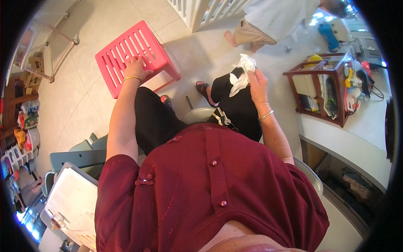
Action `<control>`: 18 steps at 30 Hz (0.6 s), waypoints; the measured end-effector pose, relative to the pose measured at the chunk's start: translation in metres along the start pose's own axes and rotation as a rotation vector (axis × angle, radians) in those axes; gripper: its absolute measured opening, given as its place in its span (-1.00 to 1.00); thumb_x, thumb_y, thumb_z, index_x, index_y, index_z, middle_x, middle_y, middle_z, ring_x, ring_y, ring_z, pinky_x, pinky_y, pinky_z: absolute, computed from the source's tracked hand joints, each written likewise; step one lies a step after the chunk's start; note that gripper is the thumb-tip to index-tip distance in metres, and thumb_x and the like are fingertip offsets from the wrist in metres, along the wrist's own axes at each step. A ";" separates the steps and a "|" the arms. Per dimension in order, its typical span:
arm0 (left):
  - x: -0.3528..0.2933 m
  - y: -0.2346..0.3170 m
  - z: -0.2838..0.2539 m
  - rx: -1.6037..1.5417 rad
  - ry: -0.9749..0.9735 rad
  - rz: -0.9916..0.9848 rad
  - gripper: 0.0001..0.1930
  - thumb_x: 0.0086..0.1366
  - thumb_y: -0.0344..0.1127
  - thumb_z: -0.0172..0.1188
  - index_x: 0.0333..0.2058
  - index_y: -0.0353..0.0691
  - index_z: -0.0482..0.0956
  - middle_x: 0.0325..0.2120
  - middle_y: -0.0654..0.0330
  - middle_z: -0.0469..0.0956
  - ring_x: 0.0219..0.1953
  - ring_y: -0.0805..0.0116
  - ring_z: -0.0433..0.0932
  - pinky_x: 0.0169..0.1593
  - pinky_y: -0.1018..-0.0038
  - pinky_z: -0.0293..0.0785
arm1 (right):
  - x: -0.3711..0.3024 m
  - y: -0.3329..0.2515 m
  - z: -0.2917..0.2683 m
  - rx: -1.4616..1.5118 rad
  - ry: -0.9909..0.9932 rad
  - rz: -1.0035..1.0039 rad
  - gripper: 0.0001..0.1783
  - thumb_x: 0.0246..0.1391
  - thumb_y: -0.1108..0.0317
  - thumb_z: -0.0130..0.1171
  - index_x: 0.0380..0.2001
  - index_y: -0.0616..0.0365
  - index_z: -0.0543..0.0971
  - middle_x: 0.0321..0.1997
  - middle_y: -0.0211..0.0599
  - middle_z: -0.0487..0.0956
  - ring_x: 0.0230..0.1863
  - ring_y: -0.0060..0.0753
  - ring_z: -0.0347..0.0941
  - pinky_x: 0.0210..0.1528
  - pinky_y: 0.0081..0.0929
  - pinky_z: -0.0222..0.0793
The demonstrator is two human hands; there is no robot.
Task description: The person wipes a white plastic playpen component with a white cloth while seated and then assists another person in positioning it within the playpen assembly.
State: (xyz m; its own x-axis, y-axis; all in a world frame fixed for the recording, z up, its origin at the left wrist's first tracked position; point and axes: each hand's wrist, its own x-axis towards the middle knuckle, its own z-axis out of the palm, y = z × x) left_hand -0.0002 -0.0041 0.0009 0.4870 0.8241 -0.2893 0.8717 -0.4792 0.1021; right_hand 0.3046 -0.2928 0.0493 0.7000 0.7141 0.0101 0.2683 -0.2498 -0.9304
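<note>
Resting on the slatted top of a pink plastic stool (147, 44) is my left hand (136, 69), its fingers spread. The stool stands on the floor ahead of my left knee. My right hand (258, 84) pinches a crumpled white tissue (243, 75) above my right thigh. Part of the tissue hangs down over my black trousers. A bunch of keys (223, 118) lies at my lap, near the hem of my dark red top.
At the upper right a person (273, 21) in a pale top stands barefoot by a white slatted gate (197, 12). A brown wooden rack (315, 88) full of things stands right. A metal-framed piece (52, 50) is far left, and a white-topped table (69, 201) lower left.
</note>
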 end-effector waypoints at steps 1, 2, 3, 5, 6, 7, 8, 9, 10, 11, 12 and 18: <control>0.000 -0.001 0.001 -0.002 0.003 0.001 -0.16 -0.11 0.08 0.38 0.12 -0.18 0.29 0.06 -0.03 0.30 0.15 -0.06 0.23 0.13 0.24 0.32 | 0.000 0.000 0.000 -0.012 0.000 -0.007 -0.79 0.09 0.37 0.07 -0.29 0.30 0.54 -0.51 -0.39 0.54 -0.44 -0.65 0.35 -0.35 -0.61 0.31; 0.001 -0.002 0.002 -0.003 0.006 0.001 -0.16 -0.11 0.08 0.38 0.12 -0.19 0.29 0.06 -0.03 0.30 0.15 -0.06 0.23 0.13 0.23 0.32 | 0.000 0.000 0.000 -0.024 0.000 -0.013 -0.79 0.09 0.36 0.07 -0.29 0.31 0.54 -0.52 -0.37 0.53 -0.45 -0.64 0.35 -0.36 -0.60 0.30; 0.001 -0.001 0.002 -0.004 0.006 0.001 -0.16 -0.11 0.08 0.38 0.12 -0.19 0.29 0.06 -0.03 0.30 0.15 -0.06 0.23 0.13 0.23 0.32 | -0.001 -0.001 0.000 -0.025 0.000 -0.014 -0.79 0.09 0.36 0.07 -0.29 0.31 0.54 -0.52 -0.37 0.53 -0.45 -0.64 0.35 -0.36 -0.60 0.30; 0.001 -0.001 0.002 0.002 -0.008 0.005 -0.15 -0.11 0.08 0.38 0.13 -0.19 0.28 0.08 -0.03 0.28 0.16 -0.05 0.22 0.13 0.23 0.32 | -0.001 -0.001 0.000 -0.043 0.008 -0.012 -0.80 0.08 0.37 0.07 -0.30 0.30 0.54 -0.53 -0.36 0.52 -0.46 -0.63 0.34 -0.37 -0.59 0.30; 0.001 -0.001 0.002 0.002 -0.008 0.004 -0.15 -0.11 0.08 0.38 0.13 -0.19 0.28 0.08 -0.03 0.28 0.16 -0.05 0.22 0.13 0.23 0.32 | -0.001 -0.001 0.000 -0.043 0.007 -0.013 -0.80 0.08 0.37 0.07 -0.30 0.30 0.54 -0.53 -0.36 0.52 -0.46 -0.63 0.34 -0.37 -0.59 0.30; 0.001 -0.002 0.003 0.006 0.000 0.008 -0.15 -0.11 0.08 0.38 0.13 -0.19 0.28 0.08 -0.02 0.28 0.16 -0.05 0.23 0.13 0.23 0.33 | -0.001 0.000 0.000 -0.046 0.011 -0.022 -0.80 0.08 0.37 0.07 -0.30 0.30 0.54 -0.54 -0.36 0.52 -0.47 -0.63 0.34 -0.37 -0.59 0.30; 0.000 -0.002 0.003 0.011 0.007 0.012 -0.14 -0.11 0.08 0.38 0.13 -0.19 0.28 0.08 -0.02 0.28 0.16 -0.04 0.23 0.13 0.23 0.33 | -0.001 0.001 0.000 -0.050 0.014 -0.030 -0.80 0.09 0.37 0.07 -0.31 0.29 0.53 -0.54 -0.36 0.51 -0.47 -0.63 0.34 -0.38 -0.58 0.30; 0.000 -0.001 0.002 0.010 0.006 0.013 -0.14 -0.11 0.08 0.38 0.13 -0.19 0.28 0.08 -0.02 0.28 0.16 -0.04 0.23 0.13 0.23 0.33 | -0.001 0.001 0.000 -0.050 0.014 -0.030 -0.80 0.09 0.37 0.07 -0.31 0.29 0.53 -0.54 -0.36 0.51 -0.47 -0.63 0.34 -0.38 -0.58 0.30; -0.001 0.000 0.000 0.001 -0.001 0.006 -0.15 -0.11 0.08 0.38 0.13 -0.19 0.28 0.08 -0.02 0.28 0.16 -0.04 0.23 0.13 0.23 0.33 | -0.001 0.003 0.000 -0.035 0.018 -0.031 -0.81 0.08 0.37 0.07 -0.31 0.29 0.53 -0.54 -0.35 0.51 -0.48 -0.63 0.34 -0.38 -0.58 0.30; -0.002 0.001 -0.001 -0.009 -0.010 0.000 -0.15 -0.11 0.07 0.38 0.13 -0.19 0.28 0.08 -0.02 0.28 0.16 -0.04 0.23 0.12 0.23 0.34 | -0.002 0.004 0.000 -0.020 0.021 -0.031 -0.81 0.08 0.37 0.07 -0.32 0.29 0.53 -0.55 -0.34 0.50 -0.48 -0.62 0.34 -0.38 -0.58 0.30; -0.002 0.000 -0.001 -0.010 -0.010 -0.002 -0.15 -0.11 0.07 0.38 0.13 -0.19 0.28 0.08 -0.02 0.28 0.16 -0.04 0.23 0.12 0.23 0.34 | -0.001 0.002 0.001 -0.020 0.019 -0.032 -0.81 0.08 0.37 0.07 -0.32 0.29 0.53 -0.55 -0.34 0.50 -0.48 -0.62 0.34 -0.38 -0.58 0.30; -0.001 0.004 -0.004 0.019 -0.003 -0.002 -0.14 -0.11 0.07 0.38 0.14 -0.19 0.28 0.08 -0.02 0.28 0.15 -0.04 0.25 0.11 0.23 0.35 | -0.001 0.006 -0.001 -0.039 0.026 -0.046 -0.81 0.08 0.37 0.07 -0.32 0.29 0.53 -0.56 -0.34 0.50 -0.48 -0.63 0.33 -0.38 -0.59 0.29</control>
State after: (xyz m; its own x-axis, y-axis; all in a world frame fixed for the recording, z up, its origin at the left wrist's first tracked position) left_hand 0.0032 -0.0059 0.0053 0.4850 0.8242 -0.2923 0.8715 -0.4831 0.0839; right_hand 0.3060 -0.2954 0.0442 0.7029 0.7085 0.0624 0.3255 -0.2425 -0.9139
